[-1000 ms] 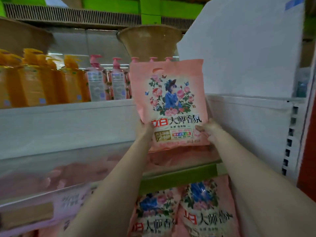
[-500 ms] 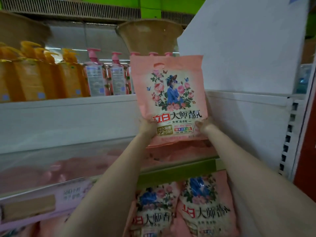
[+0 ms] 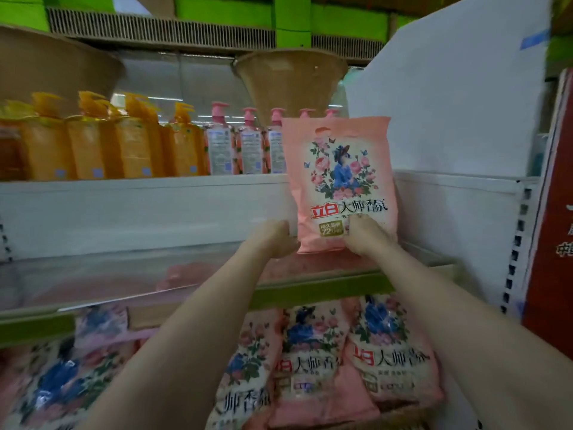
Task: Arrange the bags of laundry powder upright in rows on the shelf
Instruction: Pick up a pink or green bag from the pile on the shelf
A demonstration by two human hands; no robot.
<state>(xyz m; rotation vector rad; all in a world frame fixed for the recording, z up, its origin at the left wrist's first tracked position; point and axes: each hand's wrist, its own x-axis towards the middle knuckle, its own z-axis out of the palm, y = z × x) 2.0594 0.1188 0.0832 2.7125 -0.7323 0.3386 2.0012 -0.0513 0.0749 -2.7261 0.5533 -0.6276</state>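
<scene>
A pink laundry powder bag with a flower picture stands upright at the right end of the middle shelf, close to the white side panel. My left hand grips its lower left edge. My right hand holds the lower front of the bag, fingers over the label. The bag's bottom is hidden behind both hands. Several more pink bags lie loosely on the shelf below.
Orange pump bottles and pink pump bottles fill the shelf above. A clear plastic guard runs along the middle shelf's front. A white panel rises at right, with a red post beyond it.
The bag has moved right and deeper into the shelf, toward the white panel. My right hand has shifted from the bag's right edge onto its front.
</scene>
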